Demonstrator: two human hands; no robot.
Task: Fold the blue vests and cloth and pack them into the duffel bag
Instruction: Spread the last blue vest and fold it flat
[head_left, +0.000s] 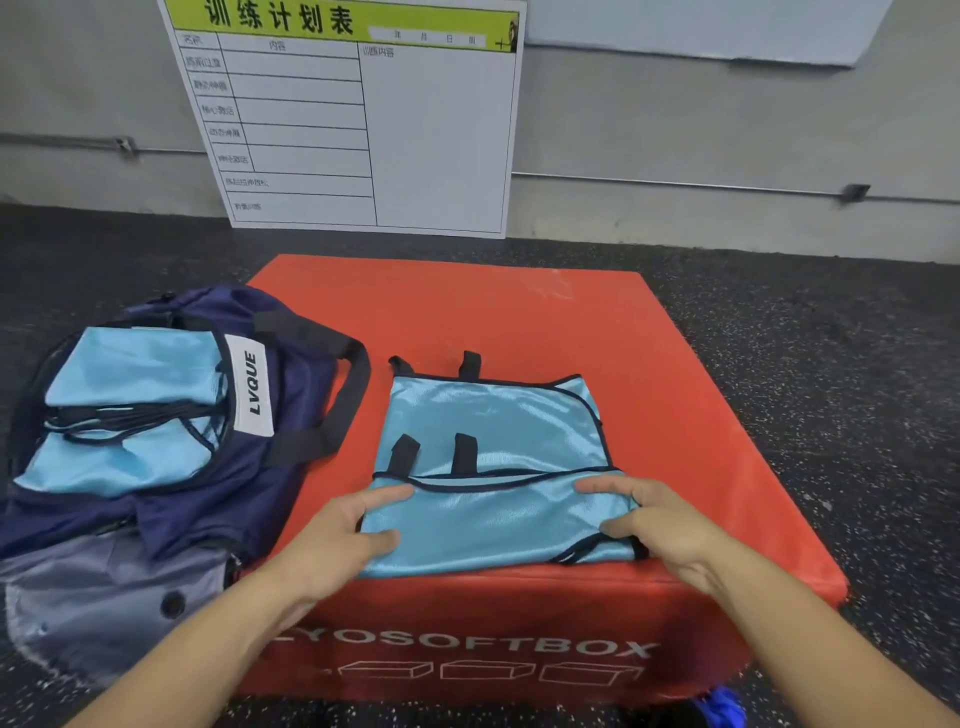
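Head view: both hands, left (345, 527) and right (652, 522), pinch the near fold of the blue vest (493, 467) on the red box (675, 415); slick fabric may slip open before reaching the duffel bag (291, 415) beyond, already holding folded blue pieces

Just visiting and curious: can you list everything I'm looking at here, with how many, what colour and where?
Vest: one, light blue with dark trim, partly folded on the box.
Box: one, red soft box with white lettering, centre of the floor.
Bag: one, navy duffel with a white label, left of the box, open.
Folded cloths: at least two, light blue, inside the bag.
Board: one, white with a yellow-green header, leaning on the wall.
Floor: dark, speckled.
Blue item: one, bottom edge, cannot tell what.
Left hand: pinches the vest's near left edge.
Right hand: pinches the vest's near right edge.
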